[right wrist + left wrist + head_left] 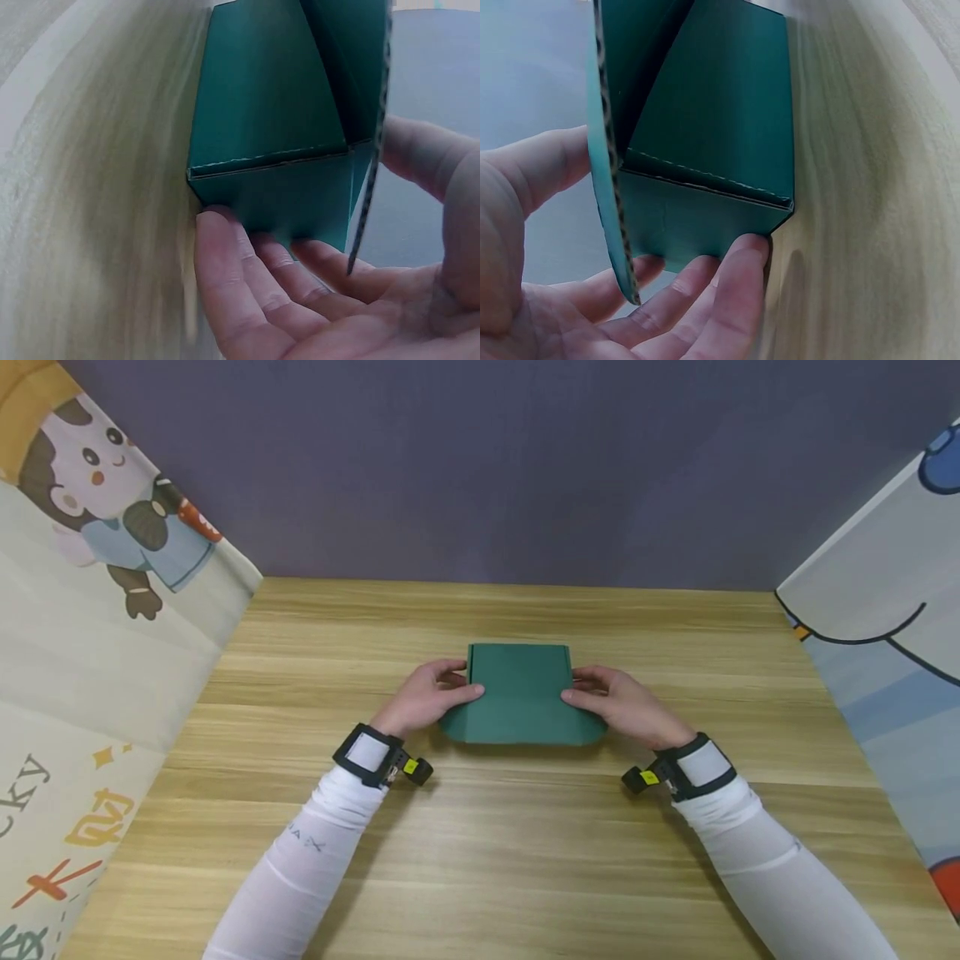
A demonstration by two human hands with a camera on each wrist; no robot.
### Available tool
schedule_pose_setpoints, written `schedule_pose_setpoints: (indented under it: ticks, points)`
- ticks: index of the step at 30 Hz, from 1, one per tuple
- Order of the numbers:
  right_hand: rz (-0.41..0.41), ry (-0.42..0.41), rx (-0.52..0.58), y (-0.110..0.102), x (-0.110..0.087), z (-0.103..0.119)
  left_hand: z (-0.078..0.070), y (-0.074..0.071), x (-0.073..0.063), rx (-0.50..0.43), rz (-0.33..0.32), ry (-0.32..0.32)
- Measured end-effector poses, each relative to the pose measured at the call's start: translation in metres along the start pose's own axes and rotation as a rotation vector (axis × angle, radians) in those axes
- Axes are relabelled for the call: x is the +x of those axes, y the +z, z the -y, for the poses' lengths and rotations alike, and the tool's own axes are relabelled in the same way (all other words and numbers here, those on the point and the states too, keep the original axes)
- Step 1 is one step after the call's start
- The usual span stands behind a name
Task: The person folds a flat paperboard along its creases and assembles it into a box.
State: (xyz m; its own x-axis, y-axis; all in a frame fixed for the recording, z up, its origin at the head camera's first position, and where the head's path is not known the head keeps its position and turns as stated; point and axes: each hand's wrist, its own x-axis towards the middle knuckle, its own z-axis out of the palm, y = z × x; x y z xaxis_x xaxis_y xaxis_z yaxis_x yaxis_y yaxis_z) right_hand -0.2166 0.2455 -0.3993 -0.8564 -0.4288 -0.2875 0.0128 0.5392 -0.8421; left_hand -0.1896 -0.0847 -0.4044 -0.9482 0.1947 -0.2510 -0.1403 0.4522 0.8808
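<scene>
A green cardboard box (519,672) sits on the wooden table, its lid lying over the top and the lid's front flap (528,722) sticking out toward me. My left hand (429,695) holds the box's left side, thumb on the lid, and my right hand (633,703) holds the right side the same way. In the left wrist view, fingertips lie along the side wall (694,214) near the table, with the thumb behind the raised flap edge. The right wrist view shows fingers under the opposite side wall (277,199) and a gap between flap and front panel (262,90).
The wood-grain table (517,852) stretches around the box. A dark wall (517,468) stands at the table's far edge. Printed cloth panels border the left (112,677) and right (870,610) sides. Each wrist wears a black strap with a small camera.
</scene>
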Motion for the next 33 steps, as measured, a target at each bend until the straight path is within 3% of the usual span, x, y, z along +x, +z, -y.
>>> schedule_pose_setpoints:
  ticks: [26,33]
  points:
    - [-0.046,-0.010,0.002,0.009,0.003,-0.005,0.000,0.008,-0.002,0.014,-0.050,-0.005]
    - [-0.077,-0.021,-0.010,0.014,0.001,-0.005,0.002,0.015,-0.005,0.061,-0.111,0.028]
